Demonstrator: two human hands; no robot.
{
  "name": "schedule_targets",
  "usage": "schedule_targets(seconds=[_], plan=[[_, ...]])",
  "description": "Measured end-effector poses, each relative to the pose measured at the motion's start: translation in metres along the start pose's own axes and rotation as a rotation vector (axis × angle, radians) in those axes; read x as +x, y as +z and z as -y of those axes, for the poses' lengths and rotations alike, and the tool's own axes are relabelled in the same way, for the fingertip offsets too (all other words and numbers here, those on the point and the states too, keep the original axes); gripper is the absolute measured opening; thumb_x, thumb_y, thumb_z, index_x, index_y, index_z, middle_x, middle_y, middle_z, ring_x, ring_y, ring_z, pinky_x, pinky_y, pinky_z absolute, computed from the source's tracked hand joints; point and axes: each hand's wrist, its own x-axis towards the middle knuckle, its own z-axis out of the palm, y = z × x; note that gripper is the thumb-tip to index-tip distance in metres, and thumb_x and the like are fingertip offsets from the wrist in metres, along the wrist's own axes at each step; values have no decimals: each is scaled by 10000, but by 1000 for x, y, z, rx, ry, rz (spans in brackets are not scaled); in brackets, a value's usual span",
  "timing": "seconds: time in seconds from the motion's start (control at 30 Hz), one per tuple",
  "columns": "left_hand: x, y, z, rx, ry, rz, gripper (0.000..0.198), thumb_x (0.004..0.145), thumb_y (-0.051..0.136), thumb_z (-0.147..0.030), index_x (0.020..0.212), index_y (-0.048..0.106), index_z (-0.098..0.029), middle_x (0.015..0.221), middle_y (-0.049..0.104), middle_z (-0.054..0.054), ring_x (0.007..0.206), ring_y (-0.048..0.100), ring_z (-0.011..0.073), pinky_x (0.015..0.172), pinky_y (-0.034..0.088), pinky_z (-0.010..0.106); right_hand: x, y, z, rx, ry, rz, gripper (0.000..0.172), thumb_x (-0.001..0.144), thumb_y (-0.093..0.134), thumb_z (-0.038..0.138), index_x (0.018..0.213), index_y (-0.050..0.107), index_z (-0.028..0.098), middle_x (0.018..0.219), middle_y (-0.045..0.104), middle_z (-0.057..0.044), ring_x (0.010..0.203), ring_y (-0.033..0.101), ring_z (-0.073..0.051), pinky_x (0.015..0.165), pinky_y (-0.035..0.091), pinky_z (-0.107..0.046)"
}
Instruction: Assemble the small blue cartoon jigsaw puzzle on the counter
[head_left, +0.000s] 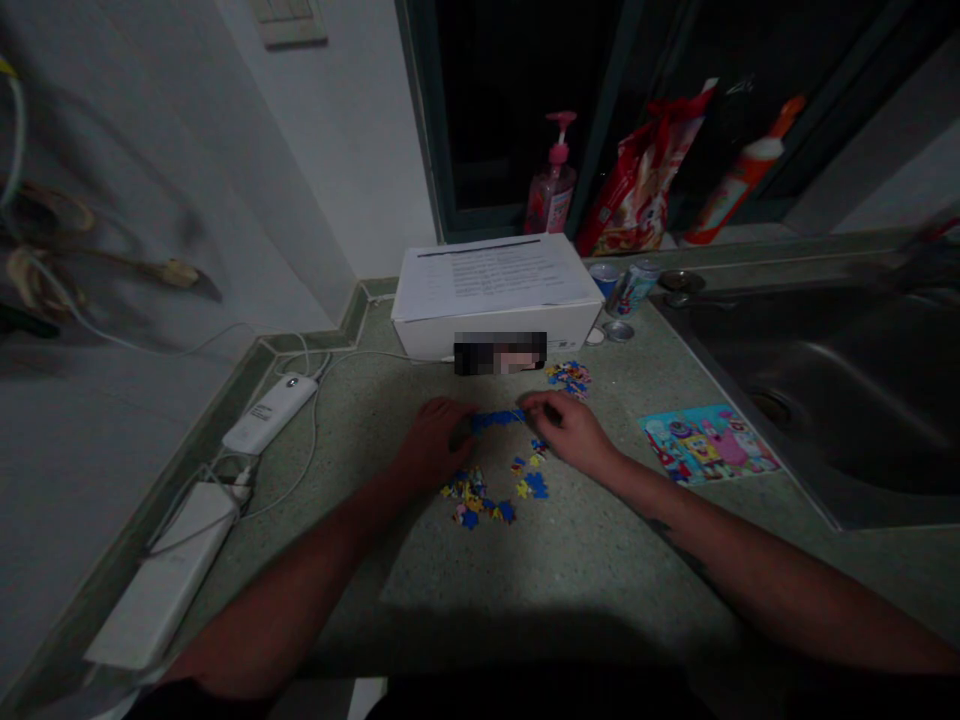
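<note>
A short joined strip of blue puzzle pieces [496,419] lies on the green speckled counter [570,560]. My left hand [435,437] rests palm down at the strip's left end, fingers curled onto it. My right hand [566,428] pinches the strip's right end with bent fingers. Loose blue and yellow puzzle pieces [480,497] lie in a heap just below my hands. A smaller pile of pieces [570,377] sits beyond my right hand. A colourful cartoon picture card [709,443] lies flat to the right.
A white box [499,295] with a printed sheet on top stands behind the pieces. A steel sink [840,390] fills the right. Cans [634,287], a pink pump bottle [551,190], a red bag [645,180] and an orange-capped bottle [742,175] stand at the window. White power packs [161,585] with cables lie left.
</note>
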Motion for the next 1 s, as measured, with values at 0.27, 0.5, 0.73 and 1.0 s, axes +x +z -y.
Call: schedule_targets(seconds=[0.27, 0.5, 0.73, 1.0], plan=[[0, -2, 0, -30, -9, -16, 458, 895, 690, -221, 1353, 683, -209, 1275, 755, 126, 1256, 668, 342, 1174, 483, 585, 0, 0, 0, -6, 2, -9, 246, 933, 602, 298, 1080, 792, 244, 970, 791, -62, 898, 701, -251, 828, 529, -412], [0, -2, 8, -172, -184, -140, 320, 942, 656, -248, 1251, 734, -229, 1219, 788, 89, 1200, 711, 288, 1116, 554, 499, 0, 1, -2, 5, -11, -23, 241, 921, 610, 286, 1071, 794, 247, 975, 805, -53, 888, 708, -248, 812, 529, -399], [4, -4, 17, -341, -368, -254, 202, 966, 643, -290, 1112, 764, -220, 1138, 821, 82, 1097, 761, 262, 1078, 579, 482, 0, 0, -1, -3, -11, -51, 253, 932, 605, 316, 1072, 803, 243, 944, 808, -58, 852, 706, -256, 788, 536, -397], [8, -6, 15, -359, -406, -276, 171, 952, 660, -279, 1069, 772, -224, 1089, 836, 61, 1064, 774, 251, 1039, 599, 444, -4, -4, 10, -67, -121, -45, 238, 974, 585, 304, 1077, 796, 270, 992, 814, -61, 957, 727, -278, 911, 553, -443]])
